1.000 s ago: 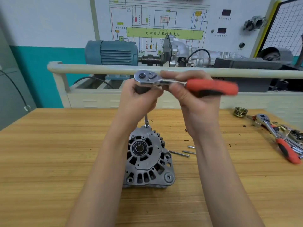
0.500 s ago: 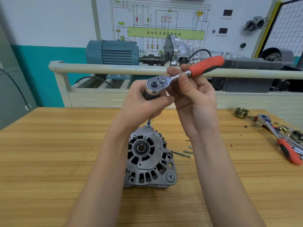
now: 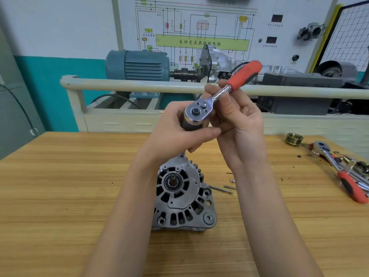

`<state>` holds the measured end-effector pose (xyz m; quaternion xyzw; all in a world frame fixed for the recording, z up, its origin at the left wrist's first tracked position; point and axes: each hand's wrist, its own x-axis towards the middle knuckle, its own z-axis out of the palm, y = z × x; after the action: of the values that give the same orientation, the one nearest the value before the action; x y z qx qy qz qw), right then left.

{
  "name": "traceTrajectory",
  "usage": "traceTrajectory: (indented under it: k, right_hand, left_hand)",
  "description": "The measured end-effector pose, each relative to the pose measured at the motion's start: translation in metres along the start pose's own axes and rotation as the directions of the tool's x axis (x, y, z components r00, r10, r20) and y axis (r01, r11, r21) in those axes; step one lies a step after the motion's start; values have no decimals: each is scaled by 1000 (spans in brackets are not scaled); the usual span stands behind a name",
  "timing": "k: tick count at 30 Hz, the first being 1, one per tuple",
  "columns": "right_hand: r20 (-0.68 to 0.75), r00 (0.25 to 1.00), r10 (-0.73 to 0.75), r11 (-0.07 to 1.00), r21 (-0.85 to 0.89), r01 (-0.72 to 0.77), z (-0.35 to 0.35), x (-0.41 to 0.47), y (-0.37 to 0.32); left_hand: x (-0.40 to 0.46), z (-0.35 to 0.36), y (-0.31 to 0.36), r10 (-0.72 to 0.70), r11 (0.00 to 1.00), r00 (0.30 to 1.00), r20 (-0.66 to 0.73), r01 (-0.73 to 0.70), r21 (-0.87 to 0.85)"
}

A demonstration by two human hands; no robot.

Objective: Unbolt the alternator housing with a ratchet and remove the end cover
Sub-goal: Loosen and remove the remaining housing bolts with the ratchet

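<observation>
A: Start with the biggest piece. Where does it sit?

B: The wooden table [image 3: 60, 196] carries the alternator [image 3: 182, 198], which stands near the middle with its end cover facing up, below and between both forearms. Bare wood lies open to its left, and the near side is bare too.

A: And the hands?

B: The left hand [image 3: 175, 132] has its fingers curled round the dark socket extension under the head of the ratchet [image 3: 217, 96]; the thin end of that extension meets a bolt [image 3: 182, 156] at the housing's far edge. The right hand [image 3: 237, 124] pinches the ratchet's chrome neck between thumb and fingers, the red handle angling up and away to the right.

A: Counts?

B: One alternator. Two red-handled ratchets: the held one, and a second ratchet [image 3: 337, 168] lying by the table's right edge amid small hardware. One brass pulley [image 3: 294, 139] beside it. About three loose bolts [image 3: 221, 189] lie just right of the alternator.
</observation>
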<state>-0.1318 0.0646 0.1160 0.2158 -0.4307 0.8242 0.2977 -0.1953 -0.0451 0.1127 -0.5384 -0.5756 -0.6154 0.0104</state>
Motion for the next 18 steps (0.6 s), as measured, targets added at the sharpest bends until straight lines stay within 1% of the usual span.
traceTrajectory:
  k: [2, 4, 6, 8, 10, 13, 16, 18]
  right_hand:
    - [18, 1000, -6, 1000, 18, 6, 0, 0, -1]
    - [35, 998, -60, 998, 12, 60, -1, 0, -1]
    - [69, 984, -166, 981, -87, 171, -3, -1, -1]
    - [174, 947, -272, 929, -210, 305, -5, -1, -1]
    - [297, 910, -290, 890, -267, 371, -8, -1, -3]
    - [406, 878, -253, 877, -286, 386, -15, 1, -11]
    - [465, 862, -204, 870, -318, 377, -26, 3, -21]
    - [441, 878, -189, 876, -329, 353, -29, 4, -23]
  left_hand:
    - [1, 2, 0, -23, 1000, 999, -50, 22, -17]
    - [4, 4, -1, -42, 999, 988, -151, 37, -35]
    - [7, 7, 0, -63, 997, 964, -259, 48, -67]
    - [9, 6, -2, -74, 995, 938, -339, 45, -94]
    - [9, 5, -2, -53, 997, 938, -342, 28, -77]
    - [8, 6, -2, -14, 998, 950, -312, -7, -66]
    - [8, 8, -4, 36, 999, 948, -315, -46, -24]
    - [7, 10, -4, 50, 998, 946, -322, -55, -5]
